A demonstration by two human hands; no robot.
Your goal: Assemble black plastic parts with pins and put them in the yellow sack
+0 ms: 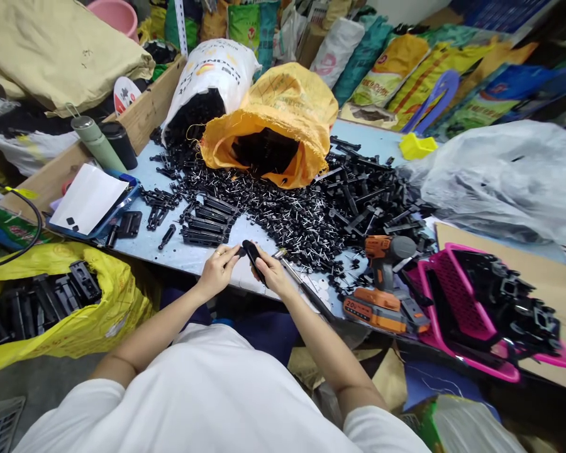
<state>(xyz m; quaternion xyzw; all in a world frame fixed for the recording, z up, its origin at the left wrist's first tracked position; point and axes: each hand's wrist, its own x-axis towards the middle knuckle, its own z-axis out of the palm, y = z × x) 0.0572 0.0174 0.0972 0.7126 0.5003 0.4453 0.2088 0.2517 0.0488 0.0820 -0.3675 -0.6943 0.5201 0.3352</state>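
Observation:
My right hand point(270, 272) is closed around a long black plastic part point(253, 257) at the table's front edge. My left hand point(221, 267) pinches a small dark piece against the part's upper end; the piece is too small to name. A metal-shafted tool point(296, 279) lies just right of my right hand. Behind my hands stands a row of stacked black parts point(207, 221), and a wide heap of small black pieces with metal pins point(292, 211) spreads over the pale blue table point(193, 255).
An orange sack point(278, 126) and a white sack point(212, 75) lie open behind the heap. An orange cordless drill point(382, 283) and a pink basket point(457, 302) of black parts sit right. A yellow sack point(75, 308) of parts is left, beside a clipboard point(92, 201) and bottles point(97, 143).

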